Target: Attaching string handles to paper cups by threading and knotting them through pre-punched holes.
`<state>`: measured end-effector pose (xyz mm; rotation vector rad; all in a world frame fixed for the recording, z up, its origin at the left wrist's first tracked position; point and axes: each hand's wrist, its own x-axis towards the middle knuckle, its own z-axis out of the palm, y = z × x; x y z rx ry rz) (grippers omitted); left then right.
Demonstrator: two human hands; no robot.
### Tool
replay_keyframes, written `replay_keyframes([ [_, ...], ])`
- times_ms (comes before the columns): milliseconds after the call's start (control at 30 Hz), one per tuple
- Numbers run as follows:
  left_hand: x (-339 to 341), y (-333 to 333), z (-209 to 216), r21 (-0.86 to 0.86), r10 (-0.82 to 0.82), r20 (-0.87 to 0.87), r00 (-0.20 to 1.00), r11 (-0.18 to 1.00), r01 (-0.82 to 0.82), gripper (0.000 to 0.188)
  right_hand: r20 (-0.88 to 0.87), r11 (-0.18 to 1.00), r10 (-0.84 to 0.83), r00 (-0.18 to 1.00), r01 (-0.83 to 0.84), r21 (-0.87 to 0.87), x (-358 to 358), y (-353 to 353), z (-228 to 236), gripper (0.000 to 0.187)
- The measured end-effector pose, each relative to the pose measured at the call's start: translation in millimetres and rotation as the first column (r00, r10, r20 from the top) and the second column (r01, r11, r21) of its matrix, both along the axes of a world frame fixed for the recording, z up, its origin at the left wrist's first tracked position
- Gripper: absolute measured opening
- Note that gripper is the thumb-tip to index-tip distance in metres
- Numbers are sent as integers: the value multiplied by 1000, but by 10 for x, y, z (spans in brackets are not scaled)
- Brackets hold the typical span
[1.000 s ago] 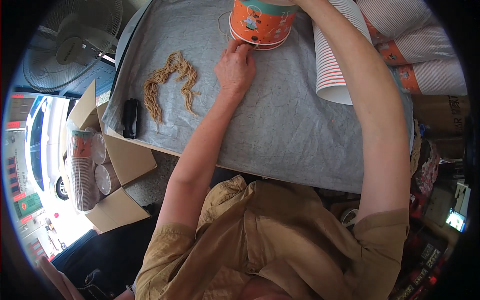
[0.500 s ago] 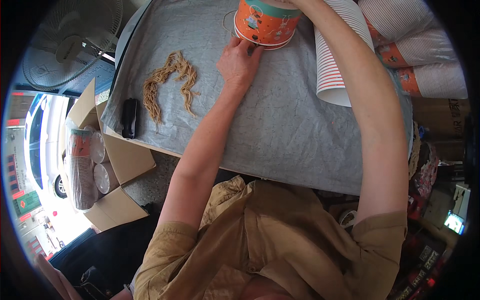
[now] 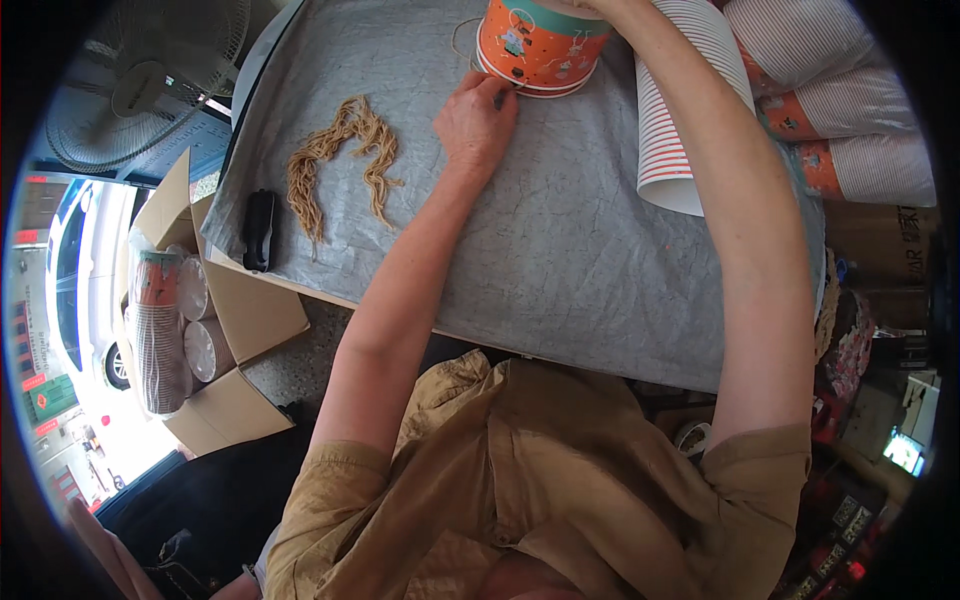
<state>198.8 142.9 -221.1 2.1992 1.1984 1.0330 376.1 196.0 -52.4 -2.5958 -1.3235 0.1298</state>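
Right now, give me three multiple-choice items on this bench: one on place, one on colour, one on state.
1. Where does the bundle of tan strings lie?
A. left of the left hand
B. inside the cardboard box
C. on the striped cups

2. What is the main colour of the paper bucket?
A. blue
B. orange
C. black

3. How is the stack of striped cups?
A. standing upright
B. lying on its side
C. held in the left hand

Key: 1 A, it lies on the grey cloth left of the left hand. 2 B, its wall is orange under a teal band. 3 B, its open mouth faces the person.
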Motion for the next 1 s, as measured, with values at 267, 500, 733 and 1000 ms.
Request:
replay_keyframes([
  [267, -153, 116, -78, -3, -5, 30, 1000, 1000, 5, 15, -28, 995, 36, 999, -33, 92, -468, -340, 206, 92],
  [500, -228, 267, -74, -38, -71, 26, 997, 997, 72, 15, 18, 978, -1, 1000, -3, 206, -439, -258, -20, 104],
  [733, -287, 338, -91, -44, -191, 1, 982, 981, 191, 14, -14, 998, -12, 1000, 13, 66, -444, -240, 96, 109],
  [1000, -633, 781, 112, 150, -306, -367, 878, 912, 381, 14, -20, 984, 55, 998, -51, 169, -477, -272, 12, 101],
])
